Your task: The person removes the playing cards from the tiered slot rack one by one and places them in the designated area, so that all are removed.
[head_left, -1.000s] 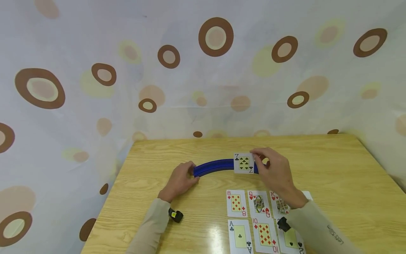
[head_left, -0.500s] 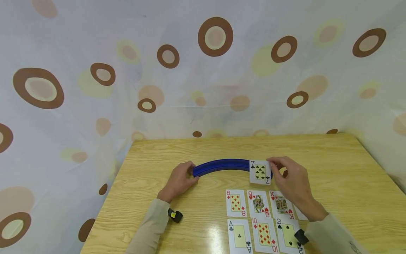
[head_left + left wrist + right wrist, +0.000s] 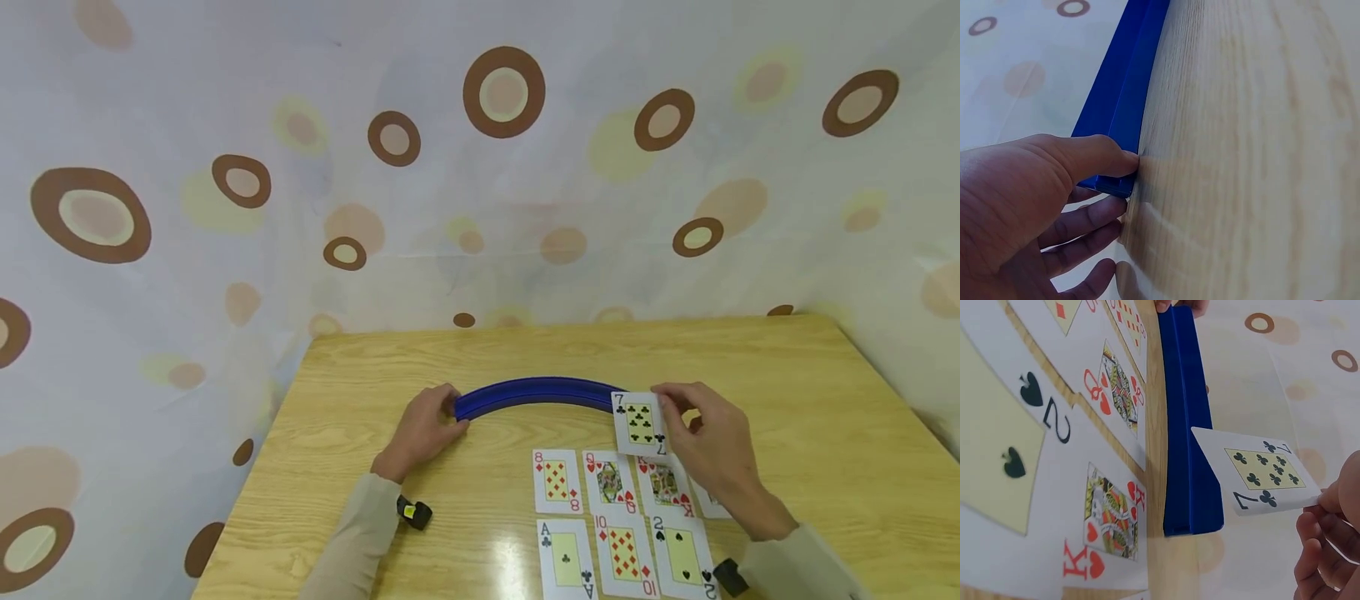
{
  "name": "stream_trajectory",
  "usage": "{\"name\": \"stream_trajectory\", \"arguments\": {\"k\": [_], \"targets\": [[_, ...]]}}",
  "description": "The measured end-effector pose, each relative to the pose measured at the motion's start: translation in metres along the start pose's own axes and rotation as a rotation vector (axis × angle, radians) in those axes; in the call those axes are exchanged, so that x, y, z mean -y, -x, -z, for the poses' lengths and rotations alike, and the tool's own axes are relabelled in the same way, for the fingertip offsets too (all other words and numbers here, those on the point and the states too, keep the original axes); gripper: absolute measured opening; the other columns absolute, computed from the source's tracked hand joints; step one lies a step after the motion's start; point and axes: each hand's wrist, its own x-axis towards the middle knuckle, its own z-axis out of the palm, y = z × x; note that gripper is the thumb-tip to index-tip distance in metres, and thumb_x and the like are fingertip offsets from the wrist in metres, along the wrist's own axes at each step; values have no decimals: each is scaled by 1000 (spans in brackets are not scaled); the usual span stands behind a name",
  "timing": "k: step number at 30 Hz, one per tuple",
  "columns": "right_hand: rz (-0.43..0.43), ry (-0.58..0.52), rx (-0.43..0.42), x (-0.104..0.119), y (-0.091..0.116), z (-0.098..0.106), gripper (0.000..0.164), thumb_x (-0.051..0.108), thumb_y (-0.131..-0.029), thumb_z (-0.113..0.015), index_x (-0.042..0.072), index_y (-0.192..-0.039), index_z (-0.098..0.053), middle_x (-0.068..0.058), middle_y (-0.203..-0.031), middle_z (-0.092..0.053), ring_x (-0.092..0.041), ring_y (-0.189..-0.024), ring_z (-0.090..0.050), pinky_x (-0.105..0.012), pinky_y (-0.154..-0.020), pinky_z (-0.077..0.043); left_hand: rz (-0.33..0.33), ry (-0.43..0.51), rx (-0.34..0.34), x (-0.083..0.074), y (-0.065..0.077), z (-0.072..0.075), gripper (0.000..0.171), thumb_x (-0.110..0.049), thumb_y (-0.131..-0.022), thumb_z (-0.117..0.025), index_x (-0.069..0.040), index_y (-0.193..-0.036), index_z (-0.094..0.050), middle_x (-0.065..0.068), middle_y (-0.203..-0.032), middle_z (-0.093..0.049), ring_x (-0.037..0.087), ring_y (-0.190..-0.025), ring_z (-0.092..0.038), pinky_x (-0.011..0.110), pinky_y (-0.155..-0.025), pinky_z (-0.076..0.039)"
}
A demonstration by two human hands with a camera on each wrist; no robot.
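Note:
A blue curved card holder [image 3: 542,390] stands on the wooden table. My left hand [image 3: 422,427] holds its left end, the thumb on the front face and the other fingers behind and below in the left wrist view. Between thumb and fingertips, my right hand [image 3: 714,442] pinches the right edge of a seven of clubs [image 3: 639,423]. That card is held face toward me, overlapping the holder's right end in the head view. In the right wrist view the card [image 3: 1263,469] is tilted, one corner overlapping the holder's face; the holder's groove carries no card there.
Face-up cards lie in two rows on the table [image 3: 360,367]: eight of diamonds [image 3: 557,481], queen of hearts [image 3: 610,482], king of hearts [image 3: 663,487], ace of clubs [image 3: 566,558], ten of diamonds [image 3: 625,555] and two of spades [image 3: 684,557]. My right wrist partly covers another card.
My right hand has carried the seven of clubs rightward and a little toward me, from before the holder's middle-right to its right end. The left hand keeps its hold.

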Motion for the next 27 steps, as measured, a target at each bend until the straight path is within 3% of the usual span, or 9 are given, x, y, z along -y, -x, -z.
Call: {"name": "stream_trajectory", "arguments": {"k": [9, 27], "targets": [[-95, 19, 9, -10, 18, 14, 22, -8, -97, -72, 2, -116, -78, -12, -99, -77, 20, -91, -48, -7, -68, -41, 7, 8, 0, 2, 2, -1, 27, -16, -97, -83, -8, -119, -72, 4, -104, -74, 21, -101, -66, 47, -97, -54], [-229, 79, 20, -19, 50, 41, 20, -7, -97, -70, 3, -112, -78, -14, -99, -77, 22, -86, -48, -6, -67, -43, -4, 21, -10, 2, 0, -2, 24, -16, -97, -83, -9, -117, -72, 3, -102, -73, 20, -99, -64, 47, -96, -53]]}}
